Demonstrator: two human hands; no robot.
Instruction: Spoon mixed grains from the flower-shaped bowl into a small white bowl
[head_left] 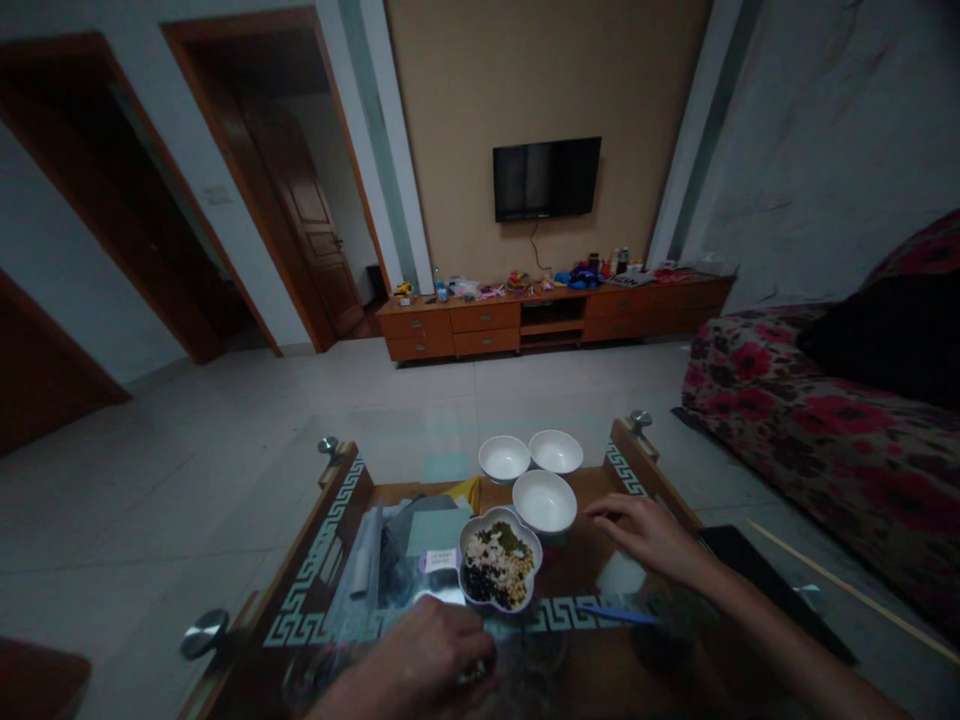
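My left hand [435, 645] is low in front, just below the flower-shaped dish [462, 570]. Its fingers are curled closed, and what lies inside them is too dark to make out. In the dish are dark beans [476, 582], pale beans or seeds [517, 592] and some greenish ones, in separate patches. To the right, my right hand [641, 532] hovers over the glass table beside the nearest white bowl [545, 502], fingers loosely stretched with nothing visible in them. Behind that bowl stand two more white bowls, one on the left [504, 458] and one on the right [556, 452].
A blue stick-like object [616, 613] lies on the glass right of the dish. Left of the dish is a small white label [440, 560]. Papers and a clear roll [361, 572] show under the glass. A floral sofa [817, 390] is at the right.
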